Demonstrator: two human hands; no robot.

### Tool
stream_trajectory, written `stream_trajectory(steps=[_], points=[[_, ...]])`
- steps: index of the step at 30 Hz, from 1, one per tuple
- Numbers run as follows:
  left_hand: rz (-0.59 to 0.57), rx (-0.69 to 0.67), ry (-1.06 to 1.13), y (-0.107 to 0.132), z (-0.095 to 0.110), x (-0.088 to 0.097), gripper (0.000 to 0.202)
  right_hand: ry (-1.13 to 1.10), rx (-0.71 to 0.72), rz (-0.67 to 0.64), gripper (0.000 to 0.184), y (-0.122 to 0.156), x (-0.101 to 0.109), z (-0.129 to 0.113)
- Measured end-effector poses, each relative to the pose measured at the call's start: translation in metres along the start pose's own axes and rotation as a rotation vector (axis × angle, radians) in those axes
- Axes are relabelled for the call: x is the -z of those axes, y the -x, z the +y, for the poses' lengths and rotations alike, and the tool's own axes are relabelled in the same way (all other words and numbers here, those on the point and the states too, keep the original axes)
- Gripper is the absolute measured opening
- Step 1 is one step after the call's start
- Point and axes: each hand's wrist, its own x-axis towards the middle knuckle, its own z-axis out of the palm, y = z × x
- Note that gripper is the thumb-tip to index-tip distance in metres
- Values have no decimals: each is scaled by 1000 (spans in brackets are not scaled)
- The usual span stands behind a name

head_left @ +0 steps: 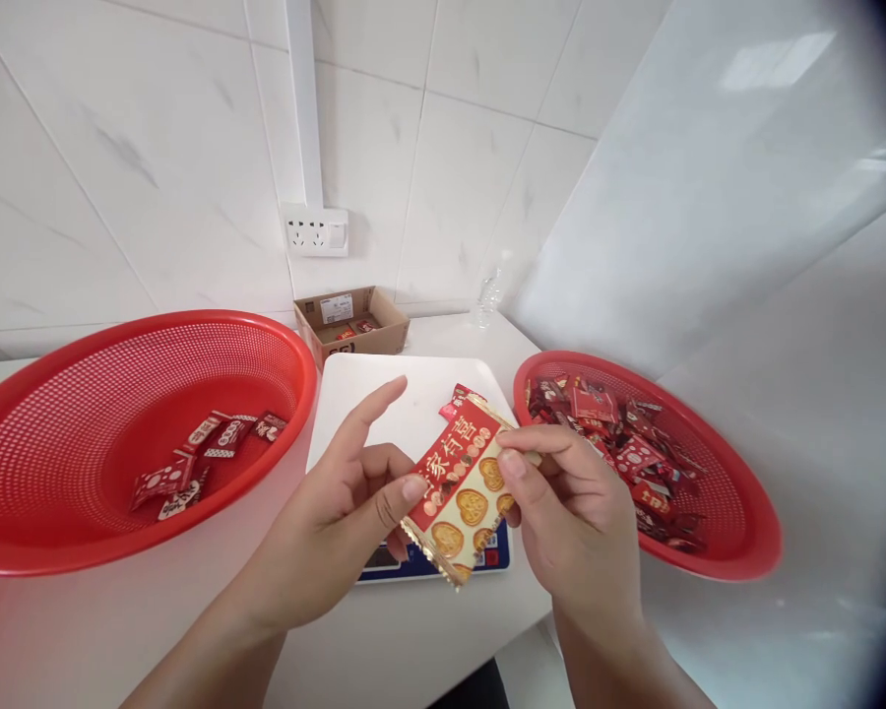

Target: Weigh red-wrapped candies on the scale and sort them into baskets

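Observation:
Between my two hands is a red and cream biscuit packet, printed with heart-shaped biscuits and gold Chinese characters. My left hand pinches its left edge between thumb and curled fingers, with the index finger raised. At the packet's right edge, my right hand grips with thumb and index finger. Beneath the packet stands a white kitchen scale with a blue front panel, partly hidden by my hands. A small red packet lies on the scale's plate, half covered by the biscuit packet.
A large red basket on the left holds several small packets. The red basket on the right is filled with red-wrapped snacks. Behind the scale sit an open cardboard box and clear plastic. A tiled wall closes the back.

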Motion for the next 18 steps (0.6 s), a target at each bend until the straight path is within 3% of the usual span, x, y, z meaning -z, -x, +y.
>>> stream_trajectory(steps=[7, 12, 18], points=[[196, -120, 164, 1, 3, -6, 61, 84, 161, -50, 11, 11, 2, -2], [175, -112, 184, 2, 5, -7, 58, 104, 184, -64, 11, 13, 3, -3], [289, -118, 121, 0, 7, -6, 57, 97, 142, -63, 9, 12, 2, -1]])
